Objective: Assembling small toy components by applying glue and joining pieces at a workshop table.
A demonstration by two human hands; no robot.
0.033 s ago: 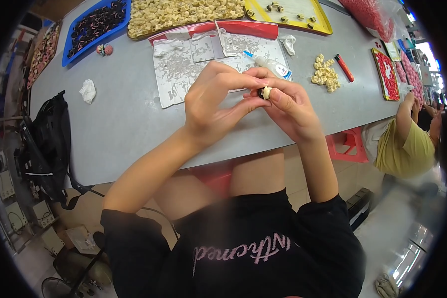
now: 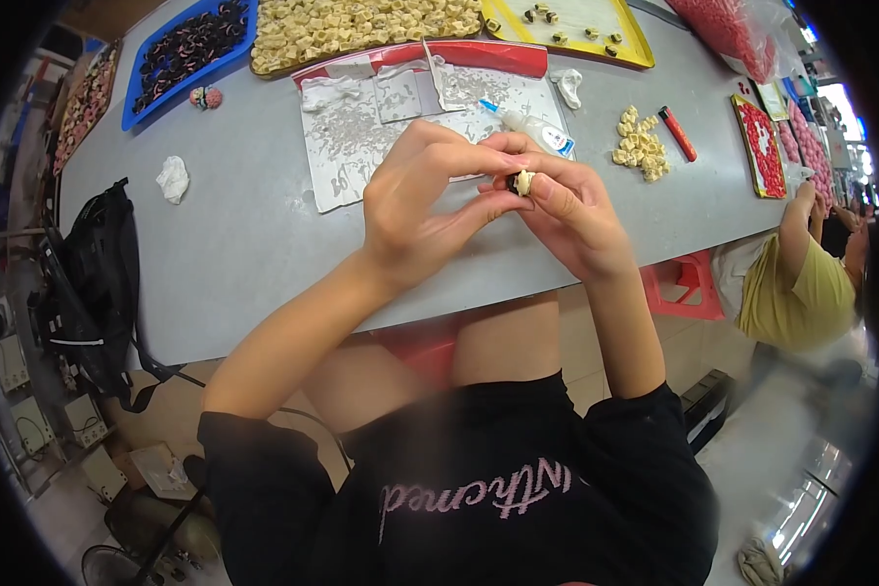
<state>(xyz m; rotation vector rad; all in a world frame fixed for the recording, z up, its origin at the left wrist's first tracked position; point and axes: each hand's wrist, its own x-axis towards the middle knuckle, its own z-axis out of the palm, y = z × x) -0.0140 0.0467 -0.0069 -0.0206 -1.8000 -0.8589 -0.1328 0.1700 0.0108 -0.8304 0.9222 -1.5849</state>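
Note:
Both hands meet above the near middle of the grey table, pinching a small cream-and-black piece (image 2: 523, 184) between the fingertips. My left hand (image 2: 425, 190) holds its dark side with thumb and fingers. On the cream side, the thumb of my right hand (image 2: 571, 200) presses against it. Fingers partly hide the piece, so its full shape cannot be made out. Just beyond the hands, a white sheet (image 2: 337, 166) with grey smears and a red far edge lies on the table. A clear glue bottle (image 2: 537, 129) with a blue tip rests on its right part.
Cream pieces fill a tray (image 2: 254, 68) at the back; a blue tray (image 2: 132, 115) of dark pieces and a yellow tray (image 2: 640, 54) flank it. To the right lie loose cream pieces (image 2: 639, 145) and a red tube (image 2: 678, 134). A black bag (image 2: 93, 283) hangs at the left edge.

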